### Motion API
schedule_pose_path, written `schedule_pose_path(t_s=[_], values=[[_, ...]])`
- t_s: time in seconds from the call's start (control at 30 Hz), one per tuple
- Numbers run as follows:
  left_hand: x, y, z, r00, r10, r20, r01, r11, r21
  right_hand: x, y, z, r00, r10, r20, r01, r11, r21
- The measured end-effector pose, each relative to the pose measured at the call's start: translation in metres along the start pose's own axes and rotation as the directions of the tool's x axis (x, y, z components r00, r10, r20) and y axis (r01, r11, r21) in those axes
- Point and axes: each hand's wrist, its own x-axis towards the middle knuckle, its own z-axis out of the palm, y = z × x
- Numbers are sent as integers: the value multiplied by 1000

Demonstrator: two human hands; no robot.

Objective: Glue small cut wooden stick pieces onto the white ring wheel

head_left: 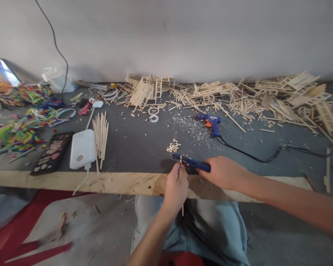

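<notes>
My left hand (175,186) is closed around a thin wooden stick (182,211), whose lower end sticks out below the fist, over my lap. The stick's top end meets a long dark blue cutter (192,162). My right hand (223,171) grips this cutter by its right end, at the table's front edge; its blade is hard to make out. Just beyond the tool lies a small pile of short cut stick pieces (173,146). To the left, a bundle of longer wooden sticks (100,135) rests on the table.
A blue glue gun (211,123) with a black cord lies right of centre. Assembled stick models (150,90) and loose sticks line the wall. At left are a white power bank (82,149), a phone in a black case (52,153) and colourful strips (19,125).
</notes>
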Motion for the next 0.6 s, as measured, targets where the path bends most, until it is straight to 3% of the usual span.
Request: schedule_pose_path(t_s=[0.13,0.33,0.6], values=[[0,9,3,1000,-12,15,11,999,30,4,3,0,998,-69,14,70,996,-63],[3,17,1,998,-57,5,57,998,1,10,8,-2,995,88,37,-86,995,-49],[-3,19,-5,993,-31,111,37,998,-47,4,13,-9,992,121,36,-121,993,2]])
